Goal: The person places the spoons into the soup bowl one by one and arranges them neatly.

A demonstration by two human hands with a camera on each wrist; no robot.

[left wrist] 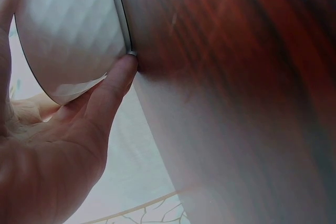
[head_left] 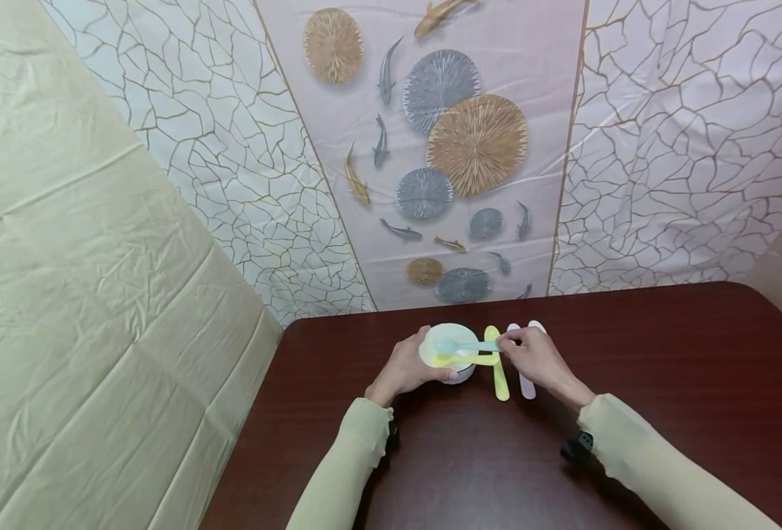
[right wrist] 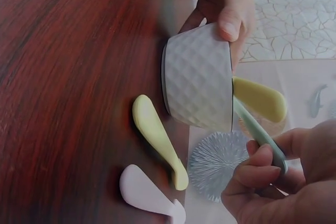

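Observation:
A white bowl (head_left: 460, 376) with a dimpled, diamond-patterned outer wall stands near the table's back edge. My left hand (head_left: 409, 364) grips it from the left, thumb at the rim in the right wrist view and a fingertip low by the base in the left wrist view. Between thumb and fingers, my right hand (head_left: 538, 358) pinches the handle of a mint-green spoon (right wrist: 256, 129), whose head is inside the bowl. Beside it a yellow spoon (right wrist: 261, 98) leans in the bowl, handle out over the rim toward the right.
Just right of the bowl, another yellow spoon (head_left: 500, 384) lies on the dark red-brown table (head_left: 470, 456). A pale pink spoon (head_left: 527, 387) lies beside it, partly under my right hand. A whitish spoon end (head_left: 536, 324) shows behind that hand. A patterned cloth (head_left: 338, 250) hangs behind the table.

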